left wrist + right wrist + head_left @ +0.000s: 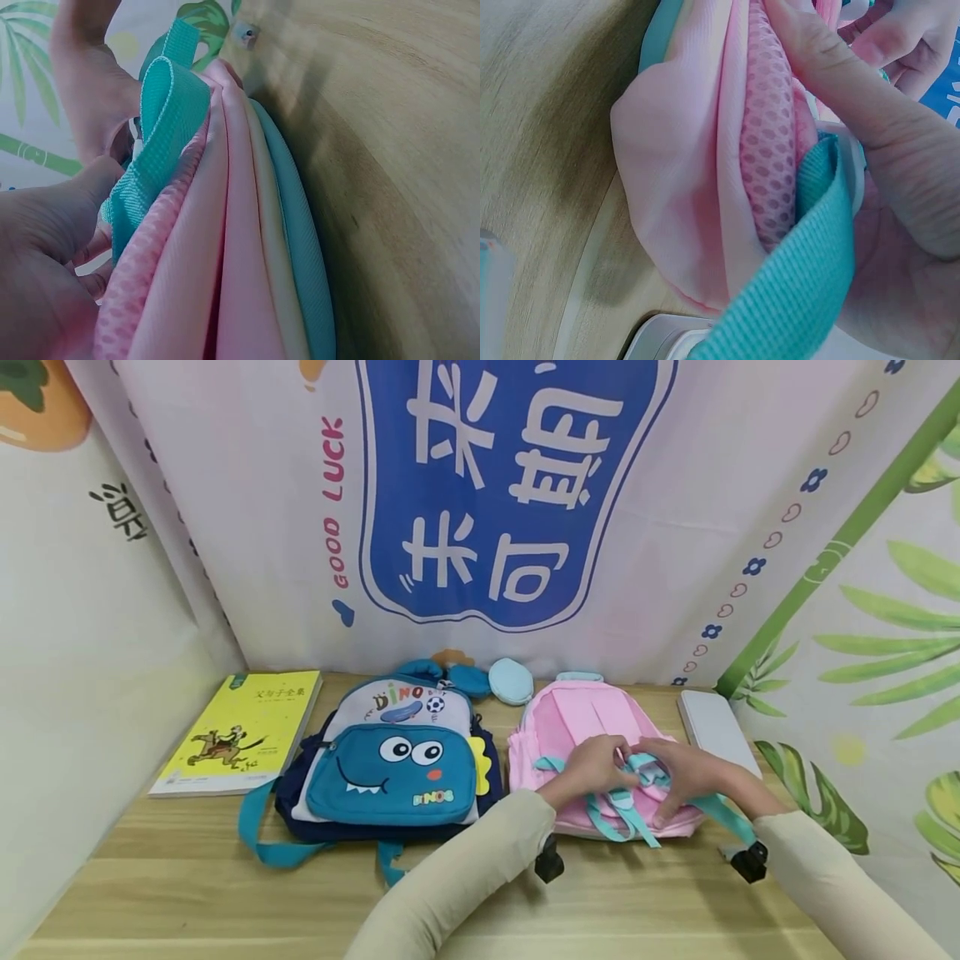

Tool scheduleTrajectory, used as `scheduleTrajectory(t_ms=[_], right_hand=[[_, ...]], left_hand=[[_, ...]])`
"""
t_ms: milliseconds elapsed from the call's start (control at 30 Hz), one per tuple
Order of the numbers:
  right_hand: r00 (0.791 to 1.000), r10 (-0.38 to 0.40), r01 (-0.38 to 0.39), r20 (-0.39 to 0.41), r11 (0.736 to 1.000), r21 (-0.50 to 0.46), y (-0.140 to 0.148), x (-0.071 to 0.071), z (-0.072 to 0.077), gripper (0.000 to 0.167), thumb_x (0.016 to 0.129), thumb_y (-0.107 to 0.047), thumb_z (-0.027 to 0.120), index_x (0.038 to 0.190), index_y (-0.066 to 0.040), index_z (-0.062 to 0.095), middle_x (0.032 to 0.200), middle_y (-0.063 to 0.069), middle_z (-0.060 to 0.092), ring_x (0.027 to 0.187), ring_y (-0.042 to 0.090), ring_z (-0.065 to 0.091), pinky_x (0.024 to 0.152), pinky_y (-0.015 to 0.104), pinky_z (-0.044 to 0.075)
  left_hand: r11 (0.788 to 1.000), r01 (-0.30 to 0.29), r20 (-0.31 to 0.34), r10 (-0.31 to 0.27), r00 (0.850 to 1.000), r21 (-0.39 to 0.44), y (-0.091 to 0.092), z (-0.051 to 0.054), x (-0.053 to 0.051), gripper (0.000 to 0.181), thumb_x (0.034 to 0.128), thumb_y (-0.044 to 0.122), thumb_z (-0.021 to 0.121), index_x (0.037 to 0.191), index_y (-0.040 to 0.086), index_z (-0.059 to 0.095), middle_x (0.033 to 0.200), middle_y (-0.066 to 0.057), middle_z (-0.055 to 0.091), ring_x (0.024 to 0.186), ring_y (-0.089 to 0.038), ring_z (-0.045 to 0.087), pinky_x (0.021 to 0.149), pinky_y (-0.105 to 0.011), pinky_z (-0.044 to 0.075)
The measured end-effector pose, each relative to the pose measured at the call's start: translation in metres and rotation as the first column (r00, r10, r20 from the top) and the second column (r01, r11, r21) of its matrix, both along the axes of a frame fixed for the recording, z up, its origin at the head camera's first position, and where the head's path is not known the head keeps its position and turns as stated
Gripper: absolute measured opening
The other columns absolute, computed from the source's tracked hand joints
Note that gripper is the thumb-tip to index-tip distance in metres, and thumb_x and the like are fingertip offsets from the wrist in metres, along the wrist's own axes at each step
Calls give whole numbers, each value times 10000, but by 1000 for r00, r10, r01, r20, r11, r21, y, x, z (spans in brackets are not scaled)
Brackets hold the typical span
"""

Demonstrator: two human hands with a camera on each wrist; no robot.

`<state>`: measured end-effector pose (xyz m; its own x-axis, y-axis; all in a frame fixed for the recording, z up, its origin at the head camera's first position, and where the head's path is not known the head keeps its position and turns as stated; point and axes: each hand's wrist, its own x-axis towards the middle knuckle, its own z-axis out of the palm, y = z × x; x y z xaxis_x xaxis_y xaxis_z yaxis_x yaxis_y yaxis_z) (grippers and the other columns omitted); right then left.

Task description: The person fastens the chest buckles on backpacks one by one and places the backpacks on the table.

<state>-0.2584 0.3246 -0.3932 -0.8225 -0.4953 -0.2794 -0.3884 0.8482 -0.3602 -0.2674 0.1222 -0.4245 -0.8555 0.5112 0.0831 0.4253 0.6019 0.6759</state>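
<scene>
A pink backpack (592,714) lies on the table with its teal webbing straps (633,822) and padded shoulder straps facing up. My left hand (596,764) has its thumb and fingers bent at a teal strap (161,127) near the backpack's middle. Close beside it, my right hand (693,772) holds a pink mesh-padded shoulder strap (769,127), the thumb lying along the padding. Teal webbing (802,255) runs past the right palm, by a pale plastic buckle (849,161). Some fingertips are hidden behind the straps.
Left of the pink backpack lies a blue dinosaur backpack (393,772), its straps trailing forward. A yellow book (240,731) is at the far left. Behind are a round light-blue pouch (512,682) and the printed curtain. A white box-like object (718,731) lies at the right.
</scene>
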Motion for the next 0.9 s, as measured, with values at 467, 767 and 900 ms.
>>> scheduleTrajectory(t_ms=[467,767,900], right_hand=[[1000,-1,1,3,1000,-5,-1,2,1,1175,577,-444,981,1500,12,415,1564,347,344,1408,589,334,1062,732,359],[1000,-17,17,20,1000,1,-2,4,2,1247,581,-454,978,1519,72,348,1581,361,297,1427,588,302,1089,728,329],[1000,-21,21,17,1000,5,-3,4,3,1273,582,-460,976,1526,91,322,1583,367,284,1431,589,292,1104,725,310]], left_hand=[[993,-18,36,14,999,120,-10,2,2,271,768,231,888,867,165,644,737,93,585,671,-19,489,617,-144,393],[976,8,70,-23,997,218,-23,1,2,265,737,142,888,809,101,636,752,69,621,690,-7,529,647,-134,445],[969,31,73,-50,996,246,-31,2,1,260,743,127,876,827,67,637,787,46,649,704,6,554,655,-132,465]])
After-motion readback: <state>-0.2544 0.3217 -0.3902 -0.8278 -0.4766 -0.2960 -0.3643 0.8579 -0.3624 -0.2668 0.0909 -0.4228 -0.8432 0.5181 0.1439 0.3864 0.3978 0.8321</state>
